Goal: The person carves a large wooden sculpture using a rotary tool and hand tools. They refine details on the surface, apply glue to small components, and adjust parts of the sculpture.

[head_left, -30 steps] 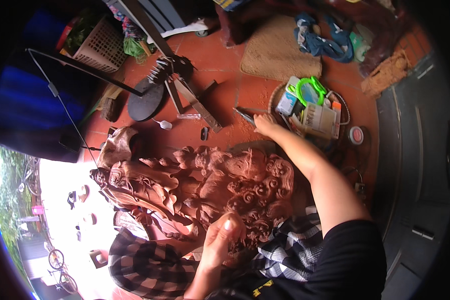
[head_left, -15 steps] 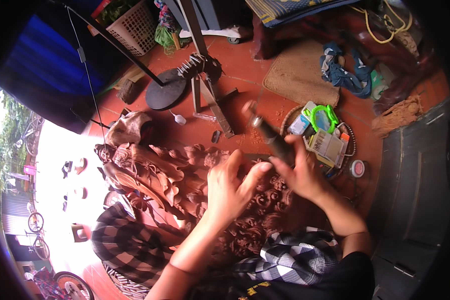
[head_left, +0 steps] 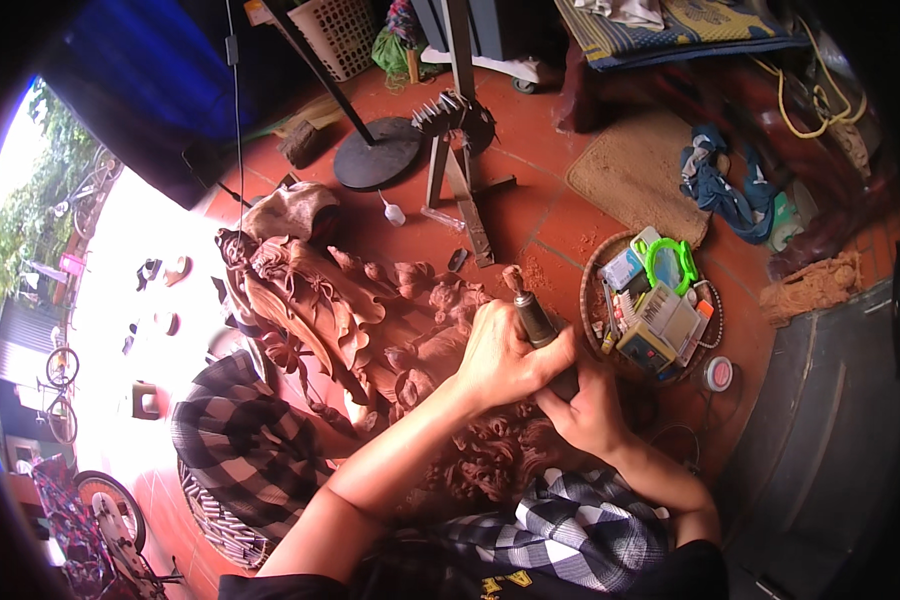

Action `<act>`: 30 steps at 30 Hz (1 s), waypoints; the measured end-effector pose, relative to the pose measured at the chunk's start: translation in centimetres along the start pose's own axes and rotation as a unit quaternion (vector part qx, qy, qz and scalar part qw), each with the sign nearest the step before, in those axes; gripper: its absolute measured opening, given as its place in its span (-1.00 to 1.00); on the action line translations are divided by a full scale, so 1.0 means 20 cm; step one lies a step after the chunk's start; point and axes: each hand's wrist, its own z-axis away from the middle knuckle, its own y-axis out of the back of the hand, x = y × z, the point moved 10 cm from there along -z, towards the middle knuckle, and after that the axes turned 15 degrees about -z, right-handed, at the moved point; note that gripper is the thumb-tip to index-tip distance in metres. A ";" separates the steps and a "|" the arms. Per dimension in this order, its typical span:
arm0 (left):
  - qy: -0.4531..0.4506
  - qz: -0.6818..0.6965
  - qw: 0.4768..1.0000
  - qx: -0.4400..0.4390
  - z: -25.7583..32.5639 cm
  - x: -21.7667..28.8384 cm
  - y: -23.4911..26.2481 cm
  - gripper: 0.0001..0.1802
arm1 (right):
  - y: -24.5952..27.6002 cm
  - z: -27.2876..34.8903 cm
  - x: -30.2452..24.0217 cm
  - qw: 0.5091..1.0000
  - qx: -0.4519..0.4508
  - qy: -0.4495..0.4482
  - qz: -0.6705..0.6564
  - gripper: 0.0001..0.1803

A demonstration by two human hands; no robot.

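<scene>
A dark, cylindrical rotary tool handpiece with a reddish-brown tip points up and away from me. My left hand wraps its upper body, just below the metal collar. Lower down, my right hand grips its rear part, close against the left thumb. Beneath both hands lies a large reddish-brown wood carving, with robed forms at the left and dense curls below. My forearms hide part of the carving, and fingers cover much of the handpiece.
A round basket at right holds a bright green ring, boxes and small tools. Beside it stands a small round tin. Farther off are a rack of bits, a round black stand base and a woven mat. Checkered cloth covers my lap.
The handpiece has come nearer and lower, its tip steadier. My left hand, which was apart from it, has closed round its upper body. The view has shifted, so surroundings sit farther right.
</scene>
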 end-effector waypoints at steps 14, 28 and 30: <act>0.082 0.226 0.970 -0.040 -0.01 -0.05 0.35 -0.47 | -0.01 0.02 0.15 0.947 -0.064 -0.222 -0.224 -0.76; 0.173 0.036 0.952 0.249 -0.39 -0.72 0.75 -0.71 | 0.01 0.07 0.31 0.932 -0.068 -0.287 -0.209 -0.80; 0.190 -0.033 0.943 0.271 -0.52 -1.09 0.81 -0.68 | -0.02 0.05 0.30 0.932 -0.071 -0.279 -0.222 -0.79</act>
